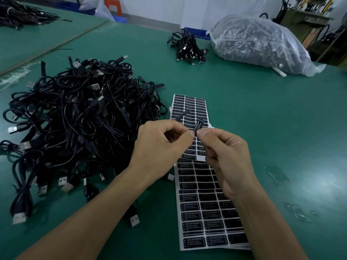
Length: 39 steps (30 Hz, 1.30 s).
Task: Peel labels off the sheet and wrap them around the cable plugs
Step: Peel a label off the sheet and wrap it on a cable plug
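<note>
Two sheets of black labels lie on the green table, the near sheet (206, 207) under my forearms and the far sheet (189, 104) beyond my hands. My left hand (159, 143) pinches a thin black cable plug (181, 115) that sticks up and away. My right hand (227, 154) pinches a black label (198, 125) with white print, held upright against the plug between both thumbs. A big heap of black USB cables (75, 128) lies to the left.
A smaller bundle of cables (187, 47) and a large clear plastic bag of parts (259, 44) lie at the far right of the table. More cables (22, 14) are at the far left. Small clear scraps (298, 211) lie to the right.
</note>
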{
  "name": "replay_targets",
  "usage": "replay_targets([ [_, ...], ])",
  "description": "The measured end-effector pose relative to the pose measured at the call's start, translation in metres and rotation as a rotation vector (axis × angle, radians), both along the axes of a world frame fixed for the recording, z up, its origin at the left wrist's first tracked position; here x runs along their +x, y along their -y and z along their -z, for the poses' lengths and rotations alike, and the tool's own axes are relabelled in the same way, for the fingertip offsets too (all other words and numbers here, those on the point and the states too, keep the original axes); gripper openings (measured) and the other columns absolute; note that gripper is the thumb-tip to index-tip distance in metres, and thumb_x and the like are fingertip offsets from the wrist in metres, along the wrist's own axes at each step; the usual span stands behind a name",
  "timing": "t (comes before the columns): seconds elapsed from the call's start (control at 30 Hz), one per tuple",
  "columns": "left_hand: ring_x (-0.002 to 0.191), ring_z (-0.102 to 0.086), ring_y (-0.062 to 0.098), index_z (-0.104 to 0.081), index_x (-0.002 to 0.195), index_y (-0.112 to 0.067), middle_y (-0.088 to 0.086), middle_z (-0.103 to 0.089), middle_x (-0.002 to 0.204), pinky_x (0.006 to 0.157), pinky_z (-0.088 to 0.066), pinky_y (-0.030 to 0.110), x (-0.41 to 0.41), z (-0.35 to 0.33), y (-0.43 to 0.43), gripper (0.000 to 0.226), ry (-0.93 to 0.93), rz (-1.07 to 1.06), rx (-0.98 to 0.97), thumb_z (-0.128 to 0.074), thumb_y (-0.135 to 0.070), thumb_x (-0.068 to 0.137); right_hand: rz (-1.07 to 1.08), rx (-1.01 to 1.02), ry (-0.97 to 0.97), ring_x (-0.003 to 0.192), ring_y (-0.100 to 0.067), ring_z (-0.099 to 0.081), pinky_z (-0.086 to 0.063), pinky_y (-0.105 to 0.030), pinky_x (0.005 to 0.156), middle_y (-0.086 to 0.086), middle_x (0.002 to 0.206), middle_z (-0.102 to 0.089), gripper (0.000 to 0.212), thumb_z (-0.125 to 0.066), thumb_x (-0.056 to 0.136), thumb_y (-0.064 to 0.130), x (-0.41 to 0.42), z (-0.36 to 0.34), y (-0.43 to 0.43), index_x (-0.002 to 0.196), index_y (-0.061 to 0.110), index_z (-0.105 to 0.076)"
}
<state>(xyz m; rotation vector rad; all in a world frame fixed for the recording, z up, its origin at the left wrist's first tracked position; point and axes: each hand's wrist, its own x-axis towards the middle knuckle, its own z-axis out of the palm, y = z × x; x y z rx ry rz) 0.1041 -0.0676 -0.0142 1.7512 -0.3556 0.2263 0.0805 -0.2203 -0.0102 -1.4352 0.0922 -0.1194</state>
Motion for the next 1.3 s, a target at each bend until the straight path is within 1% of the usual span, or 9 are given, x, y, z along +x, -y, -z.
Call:
replay_targets([
  [0.1, 0.054, -0.054, 0.000, -0.075, 0.074, -0.023, -0.013, -0.066, 0.061, 0.054, -0.043, 0.013, 0.0013, 0.0017, -0.0009, 0.012, -0.001, -0.013, 0.013, -0.074, -0.021, 0.086, 0.012, -0.022, -0.007, 0.052, -0.007, -0.032, -0.029, -0.016, 0.040, 0.011, 0.056, -0.053, 0.003, -0.078, 0.078, 0.022, -0.0008, -0.0005, 0.0000, 0.077, 0.020, -0.080],
  [0.27, 0.054, -0.053, 0.000, -0.073, 0.075, -0.025, -0.015, -0.064, 0.062, 0.055, -0.042, 0.013, 0.0010, 0.0037, -0.0011, 0.011, 0.011, -0.003, 0.046, -0.068, -0.029, 0.084, 0.077, -0.076, 0.015, 0.047, -0.001, -0.046, -0.033, -0.010, 0.041, 0.014, 0.056, -0.057, 0.006, -0.075, 0.086, 0.020, -0.0012, -0.0005, -0.0007, 0.083, 0.020, -0.080],
  [0.63, 0.059, -0.059, 0.006, -0.070, 0.073, -0.029, -0.014, -0.065, 0.067, 0.058, -0.050, 0.027, -0.0007, 0.0038, 0.0003, 0.019, 0.057, -0.020, 0.115, -0.066, -0.046, 0.081, 0.140, -0.031, 0.041, 0.045, -0.007, -0.030, -0.028, -0.018, 0.040, 0.006, 0.053, -0.045, 0.020, -0.073, 0.089, 0.013, 0.0008, -0.0028, 0.0033, 0.071, 0.022, -0.076],
  [0.77, 0.068, -0.059, 0.005, -0.073, 0.077, -0.029, -0.017, -0.063, 0.074, 0.062, -0.049, 0.030, -0.0037, 0.0035, 0.0005, 0.020, 0.231, -0.030, 0.386, -0.063, -0.044, 0.086, 0.218, 0.068, 0.066, 0.056, -0.009, -0.054, -0.041, -0.019, 0.044, 0.004, 0.065, -0.064, 0.017, -0.068, 0.094, 0.017, 0.0026, -0.0024, 0.0066, 0.103, 0.031, -0.070],
  [0.83, 0.069, -0.055, 0.003, -0.075, 0.081, -0.028, -0.015, -0.062, 0.074, 0.065, -0.038, 0.027, -0.0056, 0.0032, 0.0015, 0.022, 0.327, -0.045, 0.576, -0.061, -0.043, 0.086, 0.175, 0.044, 0.084, 0.069, -0.011, -0.066, -0.049, -0.021, 0.056, -0.001, 0.077, -0.073, 0.036, -0.072, 0.090, 0.024, 0.0026, 0.0003, 0.0046, 0.122, 0.034, -0.059],
  [0.93, 0.073, -0.058, 0.013, -0.076, 0.083, -0.027, -0.012, -0.064, 0.075, 0.069, -0.031, 0.028, -0.0059, 0.0035, 0.0024, 0.024, 0.416, -0.050, 0.715, -0.060, -0.044, 0.085, 0.135, 0.018, 0.112, 0.077, -0.013, -0.070, -0.053, -0.024, 0.068, -0.003, 0.082, -0.074, 0.051, -0.076, 0.083, 0.024, 0.0027, 0.0031, 0.0025, 0.127, 0.035, -0.053],
  [1.07, 0.069, -0.050, 0.011, -0.073, 0.073, -0.026, -0.013, -0.060, 0.070, 0.068, -0.032, 0.029, -0.0056, 0.0027, 0.0004, 0.028, 0.445, -0.003, 0.764, -0.059, -0.047, 0.084, 0.150, -0.007, 0.120, 0.071, -0.008, -0.069, -0.053, -0.019, 0.067, -0.001, 0.078, -0.073, 0.054, -0.075, 0.086, 0.006, 0.0031, 0.0043, 0.0025, 0.126, 0.034, -0.053],
  [1.17, 0.057, -0.046, 0.011, -0.051, 0.056, -0.025, -0.011, -0.050, 0.059, 0.059, -0.037, 0.030, -0.0062, 0.0025, 0.0005, 0.040, 0.379, 0.035, 0.713, -0.058, -0.052, 0.086, 0.158, 0.006, 0.131, 0.075, -0.010, -0.069, -0.053, -0.024, 0.072, -0.001, 0.078, -0.073, 0.053, -0.074, 0.085, 0.003, 0.0034, 0.0048, 0.0024, 0.121, 0.035, -0.052],
  [1.3, 0.055, -0.055, 0.018, -0.040, 0.068, -0.026, -0.005, -0.055, 0.060, 0.051, -0.049, 0.039, -0.0053, 0.0035, 0.0006, 0.036, 0.196, -0.028, 0.382, -0.059, -0.049, 0.088, 0.157, -0.003, 0.155, 0.078, -0.010, -0.070, -0.055, -0.025, 0.077, 0.000, 0.080, -0.073, 0.053, -0.074, 0.086, 0.003, 0.0035, 0.0046, 0.0024, 0.121, 0.036, -0.051],
])
